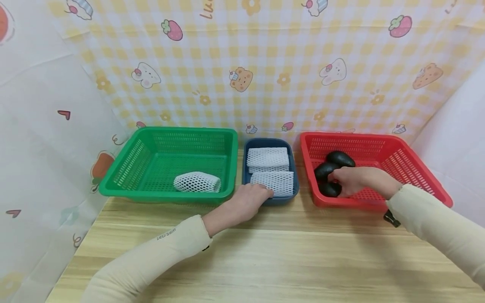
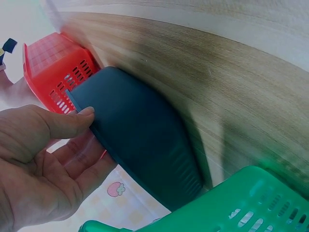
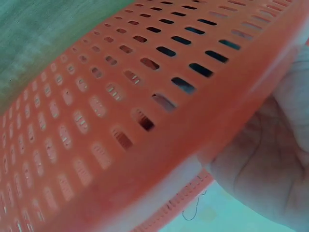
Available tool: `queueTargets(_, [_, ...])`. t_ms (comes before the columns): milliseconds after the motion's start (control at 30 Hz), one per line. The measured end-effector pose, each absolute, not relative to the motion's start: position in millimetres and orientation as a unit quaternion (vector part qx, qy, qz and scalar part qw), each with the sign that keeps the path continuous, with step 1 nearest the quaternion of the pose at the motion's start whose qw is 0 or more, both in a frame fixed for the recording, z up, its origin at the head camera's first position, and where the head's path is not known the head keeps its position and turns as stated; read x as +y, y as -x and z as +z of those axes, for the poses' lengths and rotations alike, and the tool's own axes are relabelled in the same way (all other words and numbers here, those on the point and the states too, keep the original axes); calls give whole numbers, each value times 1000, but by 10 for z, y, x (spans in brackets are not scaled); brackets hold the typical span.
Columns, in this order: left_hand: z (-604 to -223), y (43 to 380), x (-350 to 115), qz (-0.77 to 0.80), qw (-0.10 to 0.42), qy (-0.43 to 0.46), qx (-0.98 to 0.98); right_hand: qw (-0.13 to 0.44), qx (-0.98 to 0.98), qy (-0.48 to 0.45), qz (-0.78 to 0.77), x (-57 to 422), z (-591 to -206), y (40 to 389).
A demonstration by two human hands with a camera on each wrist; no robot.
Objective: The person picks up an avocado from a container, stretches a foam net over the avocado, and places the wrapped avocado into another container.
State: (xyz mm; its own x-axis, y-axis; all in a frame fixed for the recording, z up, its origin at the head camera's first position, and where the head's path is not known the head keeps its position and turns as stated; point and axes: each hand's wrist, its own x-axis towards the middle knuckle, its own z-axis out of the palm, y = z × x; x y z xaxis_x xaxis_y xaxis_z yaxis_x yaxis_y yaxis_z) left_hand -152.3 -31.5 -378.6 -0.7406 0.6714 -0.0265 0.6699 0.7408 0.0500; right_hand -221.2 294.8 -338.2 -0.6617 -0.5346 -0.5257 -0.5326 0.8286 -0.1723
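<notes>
Avocados (image 1: 340,158) lie right of centre in the head frame, inside the red basket (image 1: 367,146), the right hand (image 1: 356,181) gripping the nearest; just below centre, the left hand (image 1: 246,200) holds the navy bin (image 1: 294,181) by its rim. Too loose a fingertip grip could drop the smooth fruit.

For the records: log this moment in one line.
left hand: holds rim of blue bin; right hand: at dark fruit in red basket, grip unclear; blue bin: white net sleeves; green basket: one netted item
</notes>
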Motion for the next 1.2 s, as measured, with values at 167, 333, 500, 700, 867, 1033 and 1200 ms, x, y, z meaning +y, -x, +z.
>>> queueTargets(167, [-3785, 1524, -316, 16, 22, -358, 933, 272, 909, 315, -1, 2970, -3384, 2235])
queueTargets(333, [-3793, 1520, -314, 12, 19, -360, 933, 256, 910, 326, -8, 3006, -3352, 2221])
queueTargets(500, [-3792, 1518, -312, 11, 22, -357, 934, 249, 921, 298, -26, 3043, -3243, 2172])
queueTargets(700, [-3797, 1516, -306, 11, 26, -354, 935, 234, 929, 283, -41, 3119, -3156, 2118])
queueTargets(867, [-3800, 1518, -303, 8, 23, -354, 935, 202, 935, 287, -52, 3178, -3065, 2064])
queueTargets(1033, [-3806, 1516, -305, 5, 20, -355, 935, 175, 941, 284, -64, 3188, -2971, 2006])
queueTargets(1200, [-3815, 1514, -305, 7, 18, -356, 934, 148, 945, 283, -73, 3164, -2894, 1941])
